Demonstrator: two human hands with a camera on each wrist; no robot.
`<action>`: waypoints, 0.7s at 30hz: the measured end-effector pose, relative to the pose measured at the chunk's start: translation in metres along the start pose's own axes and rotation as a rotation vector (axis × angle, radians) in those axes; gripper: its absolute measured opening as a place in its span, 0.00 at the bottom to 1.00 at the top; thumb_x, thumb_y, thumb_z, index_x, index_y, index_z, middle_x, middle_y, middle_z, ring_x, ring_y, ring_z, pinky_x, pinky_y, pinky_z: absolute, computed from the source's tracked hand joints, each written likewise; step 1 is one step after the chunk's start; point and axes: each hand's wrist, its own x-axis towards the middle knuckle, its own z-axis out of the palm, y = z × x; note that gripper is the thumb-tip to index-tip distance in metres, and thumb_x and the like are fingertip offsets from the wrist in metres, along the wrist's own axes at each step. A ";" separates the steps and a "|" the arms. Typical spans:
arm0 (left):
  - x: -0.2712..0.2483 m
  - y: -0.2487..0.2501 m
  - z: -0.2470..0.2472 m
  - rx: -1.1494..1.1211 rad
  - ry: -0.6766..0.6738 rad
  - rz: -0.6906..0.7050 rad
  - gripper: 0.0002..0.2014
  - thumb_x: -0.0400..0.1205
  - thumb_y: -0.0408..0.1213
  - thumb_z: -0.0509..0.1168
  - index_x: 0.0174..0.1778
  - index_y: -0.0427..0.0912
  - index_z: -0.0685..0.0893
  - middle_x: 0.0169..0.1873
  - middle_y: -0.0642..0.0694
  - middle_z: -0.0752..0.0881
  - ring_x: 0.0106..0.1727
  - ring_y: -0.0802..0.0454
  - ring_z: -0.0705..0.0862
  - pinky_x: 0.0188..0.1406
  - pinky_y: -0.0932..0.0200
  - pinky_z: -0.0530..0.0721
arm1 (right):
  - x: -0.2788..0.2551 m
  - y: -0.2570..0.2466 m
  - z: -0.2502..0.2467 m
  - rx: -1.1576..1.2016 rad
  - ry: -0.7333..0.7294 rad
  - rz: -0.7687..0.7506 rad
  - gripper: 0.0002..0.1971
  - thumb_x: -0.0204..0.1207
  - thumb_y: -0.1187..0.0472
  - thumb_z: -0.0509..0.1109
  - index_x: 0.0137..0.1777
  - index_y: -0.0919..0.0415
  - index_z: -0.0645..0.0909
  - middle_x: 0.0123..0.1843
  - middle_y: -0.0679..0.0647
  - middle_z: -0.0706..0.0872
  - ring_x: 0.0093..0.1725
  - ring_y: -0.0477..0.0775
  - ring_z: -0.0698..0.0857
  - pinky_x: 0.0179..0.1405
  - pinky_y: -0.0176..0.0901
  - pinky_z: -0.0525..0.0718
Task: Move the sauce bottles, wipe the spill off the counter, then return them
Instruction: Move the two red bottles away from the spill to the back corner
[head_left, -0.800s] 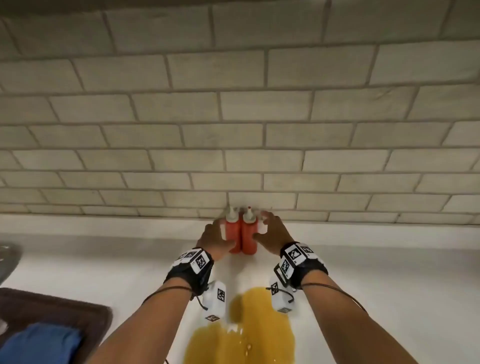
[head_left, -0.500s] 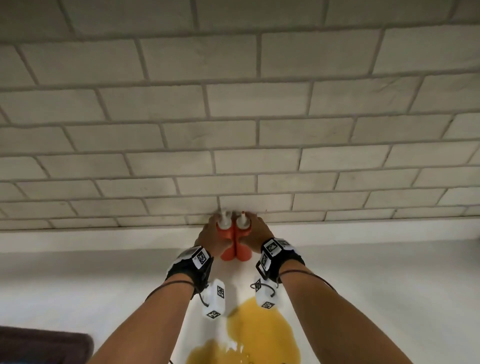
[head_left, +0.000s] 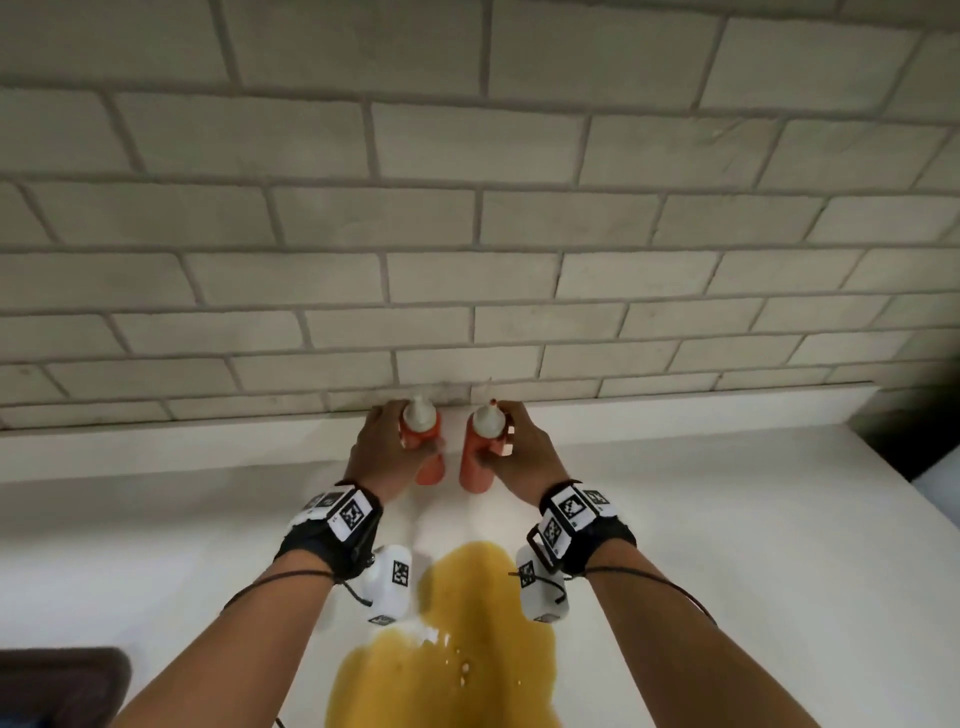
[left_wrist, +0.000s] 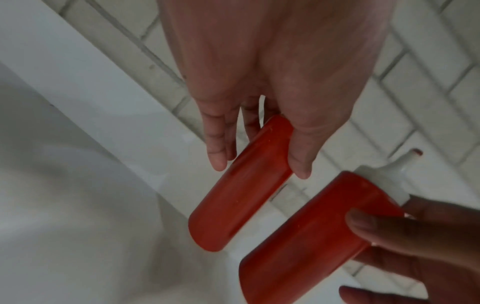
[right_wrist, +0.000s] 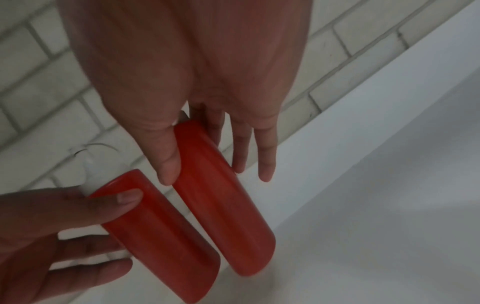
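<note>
Two red sauce bottles with white nozzle caps are held just above the white counter (head_left: 727, 519) by the tiled wall. My left hand (head_left: 387, 452) grips the left bottle (head_left: 428, 467) near its top; the left wrist view shows the same left bottle (left_wrist: 239, 193) between thumb and fingers. My right hand (head_left: 519, 452) grips the right bottle (head_left: 475, 467), and the right wrist view shows that right bottle (right_wrist: 221, 195) clamped the same way. A small gap separates the two bottles. A yellow-orange spill (head_left: 457, 639) spreads over the counter below my wrists.
A pale brick-tiled wall (head_left: 467, 234) rises straight behind the bottles, with a low white ledge (head_left: 156, 447) at its foot. A dark brown object (head_left: 57, 680) shows at the bottom left corner. The counter ends at a dark gap (head_left: 919, 436) on the right.
The two bottles stood pressed together against the wall; now each hand has lifted its bottle off the counter and they have drawn apart. The head view has shifted upward and rightward.
</note>
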 end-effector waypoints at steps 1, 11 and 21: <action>-0.006 0.003 -0.001 -0.050 -0.002 0.019 0.30 0.65 0.55 0.78 0.63 0.54 0.79 0.60 0.45 0.82 0.58 0.42 0.85 0.60 0.44 0.83 | -0.009 0.002 -0.009 0.032 0.013 -0.006 0.27 0.69 0.59 0.77 0.66 0.47 0.72 0.56 0.46 0.85 0.57 0.52 0.85 0.56 0.49 0.84; -0.098 0.088 0.016 -0.172 -0.205 0.208 0.25 0.75 0.43 0.77 0.67 0.57 0.78 0.55 0.59 0.85 0.54 0.55 0.85 0.54 0.56 0.80 | -0.103 0.033 -0.119 0.169 0.092 -0.064 0.28 0.72 0.61 0.79 0.67 0.44 0.69 0.58 0.40 0.81 0.58 0.47 0.83 0.54 0.40 0.81; -0.132 0.197 0.123 -0.184 -0.258 0.269 0.25 0.74 0.43 0.78 0.66 0.57 0.80 0.49 0.66 0.85 0.51 0.65 0.86 0.46 0.69 0.79 | -0.124 0.109 -0.252 0.161 0.156 -0.034 0.28 0.73 0.62 0.78 0.67 0.42 0.69 0.58 0.40 0.80 0.59 0.49 0.82 0.59 0.44 0.79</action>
